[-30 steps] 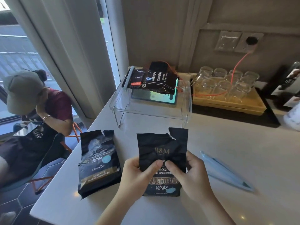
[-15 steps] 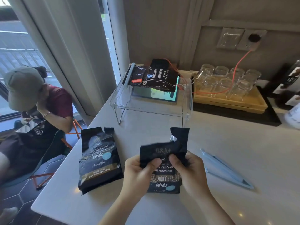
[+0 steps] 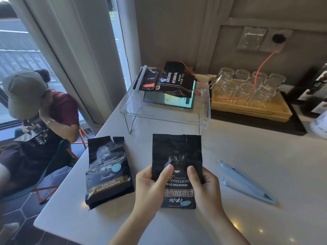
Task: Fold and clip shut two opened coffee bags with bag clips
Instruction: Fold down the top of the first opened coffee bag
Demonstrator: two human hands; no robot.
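Observation:
A black coffee bag (image 3: 177, 152) stands upright on the white counter in front of me, its open top flat and straight. My left hand (image 3: 150, 188) grips its left side, thumb across the front. On its right side my right hand (image 3: 206, 188) holds it the same way. A second black coffee bag (image 3: 108, 172) with a torn open top lies to the left, untouched. Two light blue bag clips (image 3: 246, 183) lie side by side on the counter to the right of my hands.
A clear acrylic stand (image 3: 168, 117) behind the bag carries a tablet and more dark coffee bags (image 3: 169, 80). A wooden tray of upturned glasses (image 3: 247, 89) with an orange cable sits at the back right. A person in a cap sits left, beyond the counter edge.
The bag's top, bent down half a second ago, now stands up flat and straight. Both hands stay on the bag's sides.

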